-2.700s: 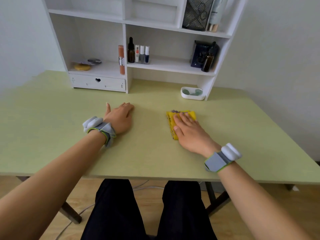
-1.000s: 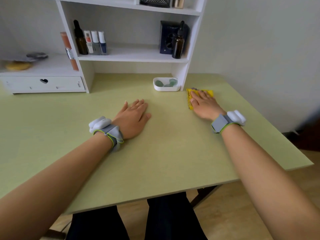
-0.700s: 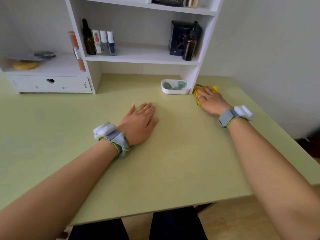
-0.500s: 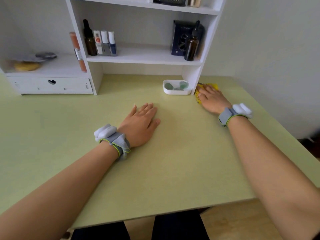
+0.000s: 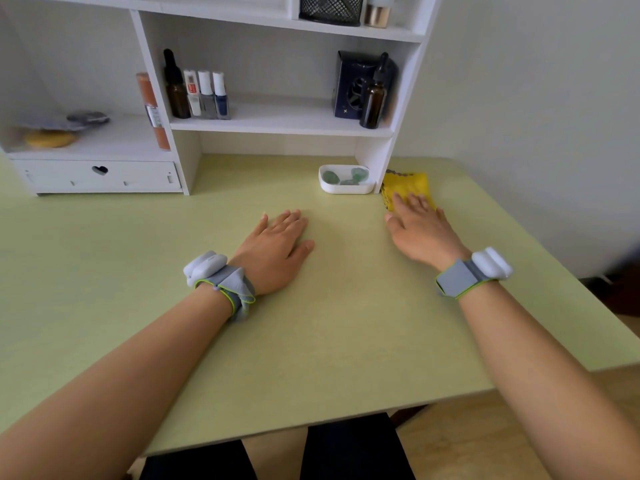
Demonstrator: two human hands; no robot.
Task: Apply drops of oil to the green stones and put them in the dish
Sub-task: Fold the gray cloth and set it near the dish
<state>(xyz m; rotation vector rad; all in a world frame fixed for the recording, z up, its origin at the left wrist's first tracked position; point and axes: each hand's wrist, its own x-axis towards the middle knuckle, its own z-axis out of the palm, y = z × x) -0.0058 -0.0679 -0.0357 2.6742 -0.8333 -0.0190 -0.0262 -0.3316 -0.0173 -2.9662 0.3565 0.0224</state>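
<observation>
Stones (image 5: 346,177) are lying in the dish (image 5: 331,189), just left of the right hand (image 5: 420,230), whose grip is released, straight fingers pressing a yellow cloth (image 5: 408,186). The left hand (image 5: 275,249) is resting flat and released on the worktop (image 5: 346,323). Judging by this, the task is looking nearly finished; whether oil is on them cannot be told. A dropper bottle (image 5: 374,98) is standing on the shelf (image 5: 277,123) beyond the dish, nothing blocking it.

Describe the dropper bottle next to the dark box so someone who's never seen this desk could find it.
Start at the white shelf unit at the back of the green table and go to the right end of its middle shelf. The brown dropper bottle stands upright there before a dark blue box. Unlike the other brown bottle, no nail polishes flank it.
</observation>
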